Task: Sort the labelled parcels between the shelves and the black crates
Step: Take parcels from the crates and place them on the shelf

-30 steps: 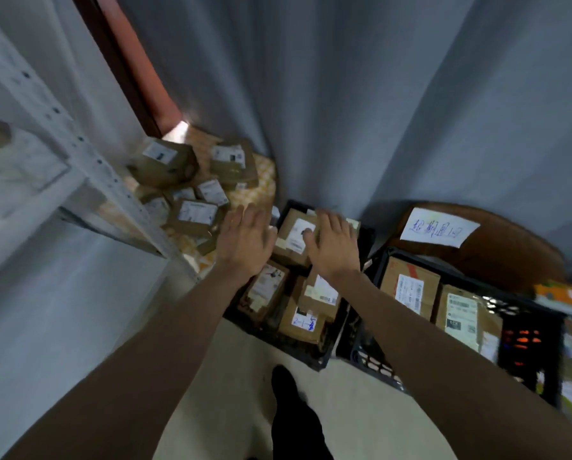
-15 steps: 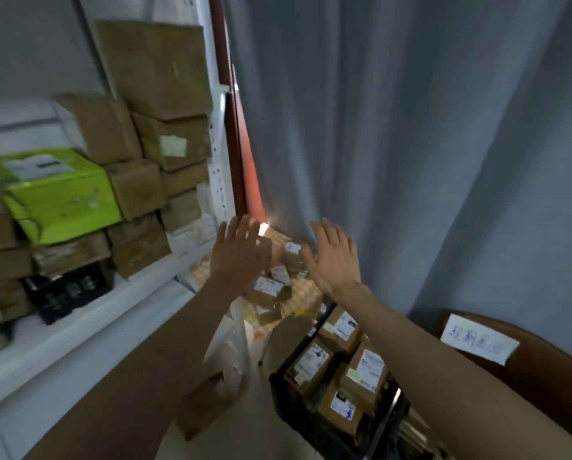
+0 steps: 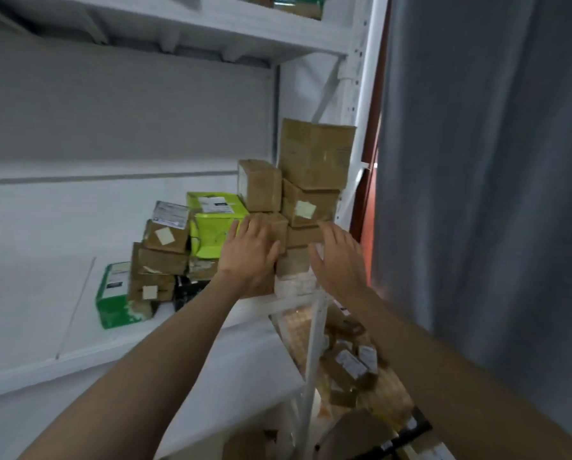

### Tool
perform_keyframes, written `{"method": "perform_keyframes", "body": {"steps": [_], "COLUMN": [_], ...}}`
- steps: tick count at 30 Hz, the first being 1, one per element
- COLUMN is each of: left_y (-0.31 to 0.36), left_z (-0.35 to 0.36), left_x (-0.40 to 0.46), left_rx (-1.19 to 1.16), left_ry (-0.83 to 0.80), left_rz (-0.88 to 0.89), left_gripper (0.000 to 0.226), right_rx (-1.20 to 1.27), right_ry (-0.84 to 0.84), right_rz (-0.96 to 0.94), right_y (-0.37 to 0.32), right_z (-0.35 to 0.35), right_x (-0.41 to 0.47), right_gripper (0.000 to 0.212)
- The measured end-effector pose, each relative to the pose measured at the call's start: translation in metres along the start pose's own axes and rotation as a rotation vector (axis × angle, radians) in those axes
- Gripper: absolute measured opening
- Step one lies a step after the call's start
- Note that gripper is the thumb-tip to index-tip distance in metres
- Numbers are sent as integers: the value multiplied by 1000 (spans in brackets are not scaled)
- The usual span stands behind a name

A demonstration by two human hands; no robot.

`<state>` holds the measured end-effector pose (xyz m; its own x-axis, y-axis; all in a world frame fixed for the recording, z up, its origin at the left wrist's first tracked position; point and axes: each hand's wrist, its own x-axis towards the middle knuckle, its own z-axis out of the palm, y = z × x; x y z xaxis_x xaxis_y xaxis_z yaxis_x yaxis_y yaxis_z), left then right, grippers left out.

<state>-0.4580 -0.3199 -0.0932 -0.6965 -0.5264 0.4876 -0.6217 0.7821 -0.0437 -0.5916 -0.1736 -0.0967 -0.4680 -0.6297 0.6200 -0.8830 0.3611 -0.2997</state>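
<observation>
Both hands are reaching up to the stack of brown boxes at the right end of the shelf.

Left hand is resting flat on a small brown box low in the stack, fingers straight, gripping nothing. Right hand is hovering open just to the right of the stack, palm facing in, and I cannot tell if it is touching. The stack is standing tall between the two hands on the white shelf. The left hand is nearer. More labelled parcels are lying lower down to the right.

wall: grey | curtain: grey, right | doorframe: red-brown
</observation>
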Motion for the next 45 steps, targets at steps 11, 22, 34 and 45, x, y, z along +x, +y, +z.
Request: {"method": "perform_keyframes", "body": {"steps": [11,22,34,45], "left_y": [-110,-200,-253,-277], "left_z": [-29,-13,41,28], "left_x": [-29,4,58,49], "left_rx": [121,107,-465,-938], "left_ry": [27,-47,-227,-66], "left_rz": [-319,-355,-656,-756], "left_gripper": [70,56,64,59], "right_rx": [196,175,24,83], "right_ry": [-149,-234,-53,-32], "right_rz": [-182,-274,-340,-300], "right_y": [-84,-162,-182,-241], "right_z": [56,122,177,199], "right_x": [50,95,134,142], "right_gripper": [54,52,48,53]}}
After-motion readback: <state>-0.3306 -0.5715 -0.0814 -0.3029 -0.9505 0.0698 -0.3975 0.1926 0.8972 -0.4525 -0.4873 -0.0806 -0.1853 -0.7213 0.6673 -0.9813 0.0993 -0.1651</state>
